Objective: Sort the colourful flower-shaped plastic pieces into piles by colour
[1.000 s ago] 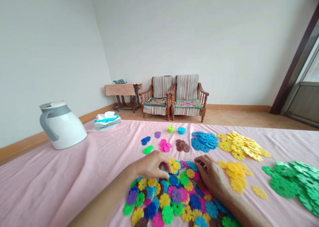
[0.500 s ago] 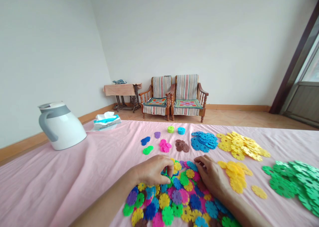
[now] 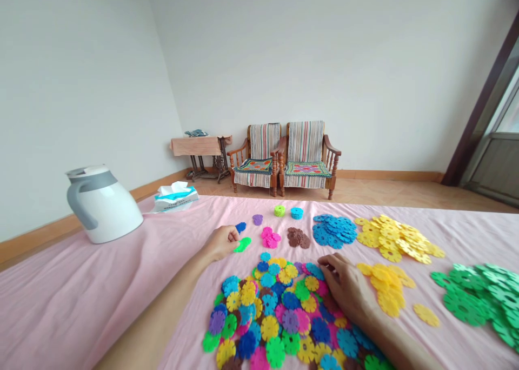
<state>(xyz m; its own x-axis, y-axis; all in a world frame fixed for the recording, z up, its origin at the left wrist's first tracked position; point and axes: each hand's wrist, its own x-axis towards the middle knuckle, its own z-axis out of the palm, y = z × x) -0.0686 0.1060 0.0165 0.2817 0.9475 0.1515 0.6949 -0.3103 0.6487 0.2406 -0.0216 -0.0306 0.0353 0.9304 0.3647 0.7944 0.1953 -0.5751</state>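
Observation:
A mixed heap of colourful notched discs [image 3: 279, 316] lies on the pink cloth in front of me. My left hand [image 3: 224, 242] is beyond the heap's left side, fingers pinched at the small bright green discs [image 3: 243, 245]; whether it grips one is hard to make out. Dark blue discs [image 3: 240, 227] lie just past its fingertips. My right hand [image 3: 340, 278] rests on the heap's right edge, fingers bent and partly apart, touching discs. Small groups of purple [image 3: 257, 219], pink [image 3: 270, 238], brown [image 3: 298, 238], lime [image 3: 279, 211] and light blue [image 3: 297, 213] discs sit farther back.
Larger piles of blue [image 3: 334, 231], yellow [image 3: 397, 238] and green discs [image 3: 478, 294] are to the right, with a nearer yellow pile [image 3: 387, 291]. A white jug [image 3: 111, 210] and a tissue box [image 3: 175, 198] stand at left. Two chairs are beyond the cloth.
My left hand has moved from the mixed heap to the left and away from me, reaching the bright green discs. My right hand has stayed at the heap's edge.

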